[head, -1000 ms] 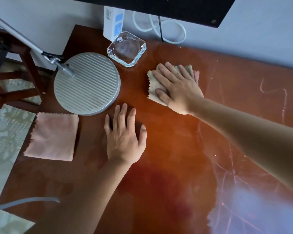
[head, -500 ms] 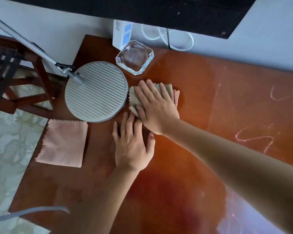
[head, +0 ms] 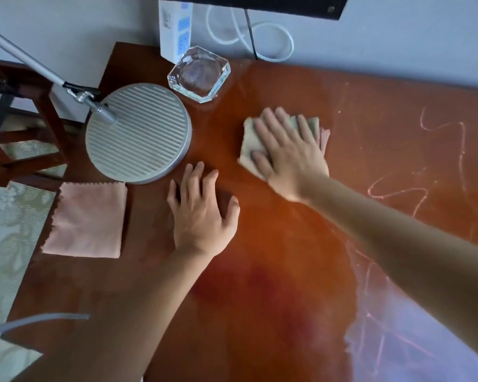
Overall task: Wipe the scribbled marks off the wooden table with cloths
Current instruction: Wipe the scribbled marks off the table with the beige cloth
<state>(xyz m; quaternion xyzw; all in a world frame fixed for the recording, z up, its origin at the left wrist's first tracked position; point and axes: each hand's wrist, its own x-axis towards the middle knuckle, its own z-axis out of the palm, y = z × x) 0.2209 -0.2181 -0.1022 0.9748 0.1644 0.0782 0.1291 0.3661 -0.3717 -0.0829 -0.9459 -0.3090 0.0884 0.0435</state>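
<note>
Head view. Since half a second before, the right hand and its cloth had slid rightward, away from the lamp base and the left hand, which they had nearly touched. The right hand lay flat, fingers straight and spread, pressing the greenish cloth to the table; most of the cloth was hidden beneath the palm, a pink layer showing only at its right edge. The left hand rested palm-down on bare wood, fingers loosely spread, holding nothing. Scribbles: pale pink lines right of the cloth, cut off by the frame edge, washed out by glare at lower right. Pink cloth: flat at the left edge. Glass dish: behind the base, contents indistinct.
</note>
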